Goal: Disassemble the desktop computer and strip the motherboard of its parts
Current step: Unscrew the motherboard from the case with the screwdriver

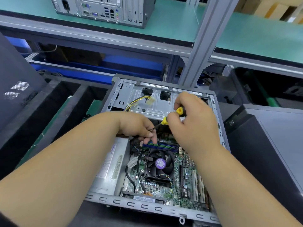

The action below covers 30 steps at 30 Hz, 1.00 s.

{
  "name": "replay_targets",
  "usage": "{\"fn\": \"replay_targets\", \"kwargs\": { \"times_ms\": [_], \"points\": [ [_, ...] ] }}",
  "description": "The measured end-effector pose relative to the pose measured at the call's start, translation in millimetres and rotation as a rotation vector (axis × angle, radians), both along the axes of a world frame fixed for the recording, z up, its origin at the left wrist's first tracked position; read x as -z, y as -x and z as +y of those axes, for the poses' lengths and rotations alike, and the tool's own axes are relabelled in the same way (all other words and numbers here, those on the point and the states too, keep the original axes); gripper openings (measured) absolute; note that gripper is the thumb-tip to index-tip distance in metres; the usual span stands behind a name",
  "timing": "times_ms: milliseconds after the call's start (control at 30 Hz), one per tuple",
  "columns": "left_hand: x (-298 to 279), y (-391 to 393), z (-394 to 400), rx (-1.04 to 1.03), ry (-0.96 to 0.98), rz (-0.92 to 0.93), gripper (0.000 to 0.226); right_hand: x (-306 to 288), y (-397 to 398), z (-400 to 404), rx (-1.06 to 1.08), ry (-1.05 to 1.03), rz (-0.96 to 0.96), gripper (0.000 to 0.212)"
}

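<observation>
A workshop bench with a green mat (98, 107) runs under grey shelving; on the shelf at 12 o'clock stands a second computer (101, 10), rear ports facing the camera. At centre lies the case (157, 208), side panel off, open upward, with the motherboard (185, 182) still seated inside, its fan (159, 164) near the middle and the power supply (111, 166) at 9 o'clock of the fan.

The right hand (195, 122) grips a yellow-and-black screwdriver (173, 114), shaft angled down toward 8 o'clock. The left hand (139, 126) is curled at the shaft's tip, fingers pinching it or something small there; which one cannot be told, as the tip is hidden behind the fingers. Just below the hands sit the RAM sticks (162, 145).

The job looks early: fan, RAM, cables and board are all in place. The step in hand seems to be seating the driver on a screw at the board's far edge, the left hand guiding. Next calls for a steady vertical press and turn, keeping the tip from slipping onto the board.

Room is tight: the drive bay (147, 99) overhangs at 12 o'clock, loose yellow wires (139, 99) hang at 11, and the case's punched rim hems both wrists. A black panel (270, 145) crowds 3 o'clock; a dark case (18, 89) leans at 9. Lifting straight up is the freest way out.
</observation>
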<state>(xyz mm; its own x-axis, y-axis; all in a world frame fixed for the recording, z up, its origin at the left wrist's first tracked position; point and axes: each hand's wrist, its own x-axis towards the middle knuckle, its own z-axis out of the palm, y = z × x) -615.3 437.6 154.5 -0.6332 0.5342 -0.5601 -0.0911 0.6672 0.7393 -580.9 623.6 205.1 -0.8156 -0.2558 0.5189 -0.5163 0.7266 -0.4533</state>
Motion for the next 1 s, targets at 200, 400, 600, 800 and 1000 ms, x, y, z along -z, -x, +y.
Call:
{"fn": "replay_targets", "kwargs": {
  "times_ms": [200,400,600,800,1000],
  "points": [
    [-38,-16,-18,-0.014,0.026,0.231,0.024,-36,-9,11,0.055,0.149,0.078,0.003],
    [-58,-50,-91,-0.437,-0.12,0.592,0.022,-42,-26,-21,-0.012,0.28,0.025,0.004],
    [-12,-79,-172,-0.842,0.257,0.585,0.017,-36,-38,-79,-0.071,0.361,0.056,0.008],
    [36,-102,-219,-0.812,0.542,0.453,0.011,-23,-41,-112,-0.109,0.377,0.009,0.006],
    [45,-106,-231,-0.722,0.523,0.418,0.014,-18,-39,-113,-0.004,0.384,-0.018,0.005]
  ]
}}
